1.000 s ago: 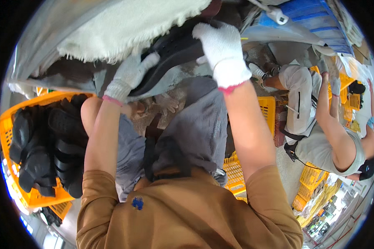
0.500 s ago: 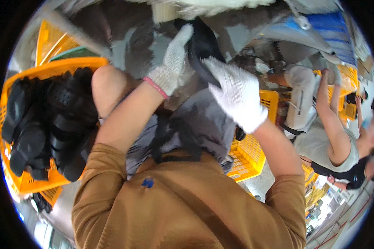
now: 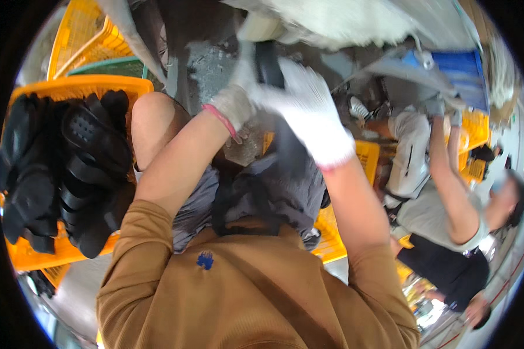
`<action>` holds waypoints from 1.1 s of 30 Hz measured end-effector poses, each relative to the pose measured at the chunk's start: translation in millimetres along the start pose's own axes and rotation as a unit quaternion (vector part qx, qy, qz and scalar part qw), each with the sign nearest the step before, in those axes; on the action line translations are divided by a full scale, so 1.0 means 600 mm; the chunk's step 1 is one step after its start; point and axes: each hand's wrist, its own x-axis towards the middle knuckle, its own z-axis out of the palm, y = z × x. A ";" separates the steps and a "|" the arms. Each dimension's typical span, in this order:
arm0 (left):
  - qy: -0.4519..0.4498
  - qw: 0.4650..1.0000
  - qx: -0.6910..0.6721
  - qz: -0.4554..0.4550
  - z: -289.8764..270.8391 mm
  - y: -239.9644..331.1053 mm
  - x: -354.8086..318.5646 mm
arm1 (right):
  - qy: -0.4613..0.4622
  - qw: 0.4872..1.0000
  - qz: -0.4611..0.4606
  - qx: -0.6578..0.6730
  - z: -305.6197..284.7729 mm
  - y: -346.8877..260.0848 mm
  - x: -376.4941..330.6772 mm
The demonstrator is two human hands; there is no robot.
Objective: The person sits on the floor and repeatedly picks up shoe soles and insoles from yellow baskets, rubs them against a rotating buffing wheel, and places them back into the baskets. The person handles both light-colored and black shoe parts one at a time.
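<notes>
Both my hands wear white knit gloves and meet on a narrow black rubber piece (image 3: 268, 65), shaped like a shoe part. My left hand (image 3: 237, 100) grips it from the left. My right hand (image 3: 307, 110) closes over its right side and hides the lower end. The piece sits just under a white fuzzy cloth (image 3: 337, 23) that drapes over a grey surface at the top. My knees in grey shorts are below my hands.
A yellow crate (image 3: 75, 87) on my left is heaped with black sandal-like rubber parts (image 3: 70, 168). More yellow crates (image 3: 332, 232) stand beyond my knees. On the right another person (image 3: 448, 215) in a grey shirt reaches upward beside a blue crate (image 3: 463, 72).
My hands have drawn together and lower in the view, still on the black piece. The view has tilted, so the yellow crate of black parts now shows larger on the left.
</notes>
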 end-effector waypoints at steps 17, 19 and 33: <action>-0.094 0.761 0.359 0.532 -0.016 -0.034 0.090 | 0.240 0.933 -0.175 -0.205 0.039 0.070 -0.053; -0.050 0.720 0.390 0.572 -0.030 -0.034 0.083 | 0.293 0.835 -0.312 -0.347 0.023 0.057 0.019; 0.107 0.963 0.179 0.169 0.030 0.037 -0.027 | -0.089 0.986 0.120 0.070 0.002 -0.035 0.011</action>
